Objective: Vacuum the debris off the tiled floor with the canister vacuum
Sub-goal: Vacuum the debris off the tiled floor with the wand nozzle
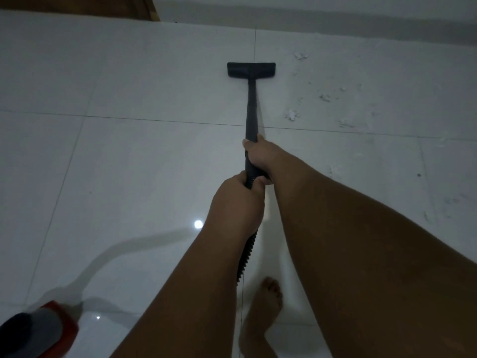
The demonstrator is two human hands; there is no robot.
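Note:
A black vacuum wand (251, 109) reaches forward over the white tiled floor (129, 151). Its flat black floor head (251, 70) rests on the tiles near the far wall. My right hand (260, 155) grips the wand higher up. My left hand (236, 200) grips it just below, where the ribbed black hose (247, 257) begins. White debris (291, 115) lies in scattered bits to the right of the head and wand. The red and grey canister (44, 329) sits at the bottom left corner, partly cut off.
A white wall (335, 6) bounds the floor at the back. A brown wooden door or frame (144, 7) stands at the back left. My bare foot (265, 306) is on the tiles below the hose. More white specks (346, 122) spread towards the right.

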